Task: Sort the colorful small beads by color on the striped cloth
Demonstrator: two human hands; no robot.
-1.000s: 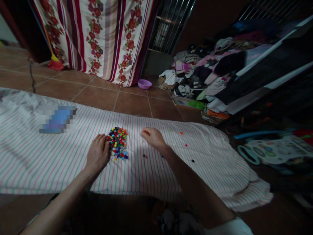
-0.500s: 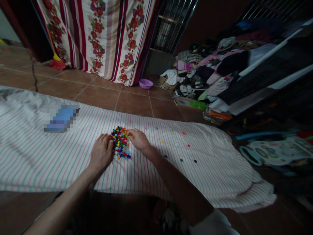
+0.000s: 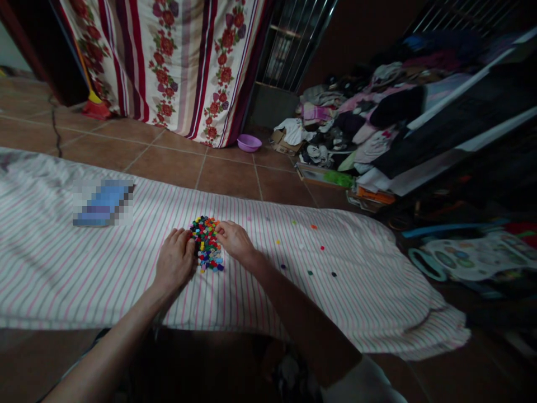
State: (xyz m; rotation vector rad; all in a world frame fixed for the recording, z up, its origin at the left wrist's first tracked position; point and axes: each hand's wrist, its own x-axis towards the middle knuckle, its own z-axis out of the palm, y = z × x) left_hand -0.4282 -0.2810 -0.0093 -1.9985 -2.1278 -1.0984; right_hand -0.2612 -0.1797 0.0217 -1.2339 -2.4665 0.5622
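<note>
A pile of small, many-coloured cubes (image 3: 206,244) lies on a striped cloth (image 3: 138,263). My left hand (image 3: 176,257) rests along the left edge of the pile, palm down and fingers stretched out, holding nothing that I can see. At the pile's upper right side is my right hand (image 3: 235,239), its thumb and fingertips pinched together over the cubes. Whatever may be between those fingertips is too small to make out. To the right, single pieces lie spread apart, among them a red one (image 3: 322,248), a yellow one (image 3: 277,242) and a black one (image 3: 334,274).
A pixelated blue flat object (image 3: 104,203) lies on the cloth at the left. Beyond, on the tiled floor, are a purple basin (image 3: 249,144), a red broom (image 3: 97,108) by a flowered curtain (image 3: 184,67), and a heap of clothes (image 3: 348,117).
My right hand has shifted slightly left and its fingertips have dipped a little at the pile's edge. My left hand stays beside the pile. The whole view has moved slightly.
</note>
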